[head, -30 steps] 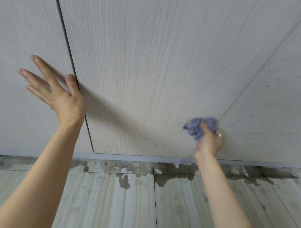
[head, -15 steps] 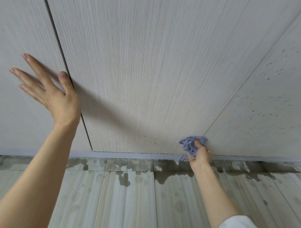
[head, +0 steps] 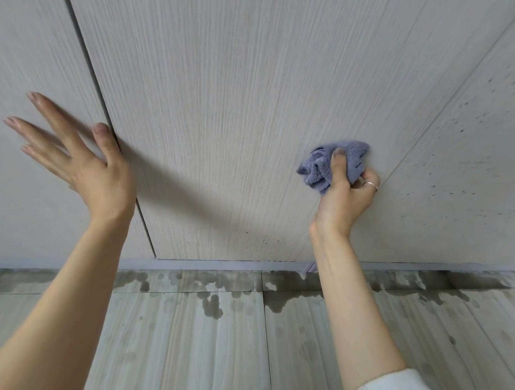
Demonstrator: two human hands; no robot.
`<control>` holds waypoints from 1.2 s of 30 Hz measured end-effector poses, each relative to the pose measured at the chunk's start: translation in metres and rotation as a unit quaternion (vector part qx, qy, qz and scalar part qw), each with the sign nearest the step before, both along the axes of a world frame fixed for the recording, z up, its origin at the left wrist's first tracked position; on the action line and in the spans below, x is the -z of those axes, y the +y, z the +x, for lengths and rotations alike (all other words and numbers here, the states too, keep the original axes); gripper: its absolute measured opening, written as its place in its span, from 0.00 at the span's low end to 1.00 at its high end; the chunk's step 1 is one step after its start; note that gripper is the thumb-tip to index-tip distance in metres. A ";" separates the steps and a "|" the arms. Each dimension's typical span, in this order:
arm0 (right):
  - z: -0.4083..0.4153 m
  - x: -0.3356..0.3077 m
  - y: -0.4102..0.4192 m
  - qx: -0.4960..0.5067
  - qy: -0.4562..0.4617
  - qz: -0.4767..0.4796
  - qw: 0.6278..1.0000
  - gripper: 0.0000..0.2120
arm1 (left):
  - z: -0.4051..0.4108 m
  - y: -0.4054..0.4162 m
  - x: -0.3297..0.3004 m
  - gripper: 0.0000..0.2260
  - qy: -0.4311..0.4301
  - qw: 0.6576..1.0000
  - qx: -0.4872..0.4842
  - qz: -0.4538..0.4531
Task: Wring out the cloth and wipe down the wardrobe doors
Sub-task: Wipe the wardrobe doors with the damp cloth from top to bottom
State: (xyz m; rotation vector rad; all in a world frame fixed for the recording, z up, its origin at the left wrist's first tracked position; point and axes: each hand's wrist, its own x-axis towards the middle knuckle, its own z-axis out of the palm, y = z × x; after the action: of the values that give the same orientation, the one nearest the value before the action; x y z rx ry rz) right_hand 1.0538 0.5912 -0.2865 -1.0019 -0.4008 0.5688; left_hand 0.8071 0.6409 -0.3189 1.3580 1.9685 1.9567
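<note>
A crumpled blue-grey cloth (head: 333,165) is pressed against the middle wardrobe door (head: 239,106), close to its right seam. My right hand (head: 346,195) grips the cloth, thumb on top, a ring on one finger. My left hand (head: 79,159) lies flat with straight, spread fingers on the left wardrobe door (head: 30,55), its thumb beside the dark gap between the doors. The right wardrobe door (head: 461,172) is speckled with dark spots.
A pale plinth (head: 218,265) runs under the doors. Below it, the grey tiled floor (head: 215,354) carries dark wet patches (head: 211,305) along the base of the wardrobe. More small specks mark the bottom of the middle door.
My right hand has carried the cloth up from the door's bottom edge to mid-height along the seam. My left hand stays flat on the left door.
</note>
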 end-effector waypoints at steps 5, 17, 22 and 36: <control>0.021 0.075 -0.003 0.039 0.071 -0.059 0.995 0.07 | -0.003 -0.007 0.011 0.28 0.022 1.000 0.017 0.007; 0.039 0.149 0.006 -0.102 0.252 -0.312 0.910 0.06 | 0.003 -0.002 0.025 0.27 0.022 1.000 0.003 0.002; 0.003 0.139 0.014 -0.103 0.235 -0.307 0.916 0.11 | 0.006 0.000 0.025 0.27 0.010 1.000 -0.012 -0.010; -0.026 0.135 0.005 -0.195 0.263 -0.288 0.900 0.05 | 0.017 -0.008 0.015 0.25 -0.043 0.998 -0.021 -0.039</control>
State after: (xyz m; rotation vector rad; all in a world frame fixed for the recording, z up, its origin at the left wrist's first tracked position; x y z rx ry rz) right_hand 1.0281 0.5961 -0.4217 -1.2819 0.0729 1.3415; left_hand 0.8245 0.6329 -0.3340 1.2035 2.0268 1.9001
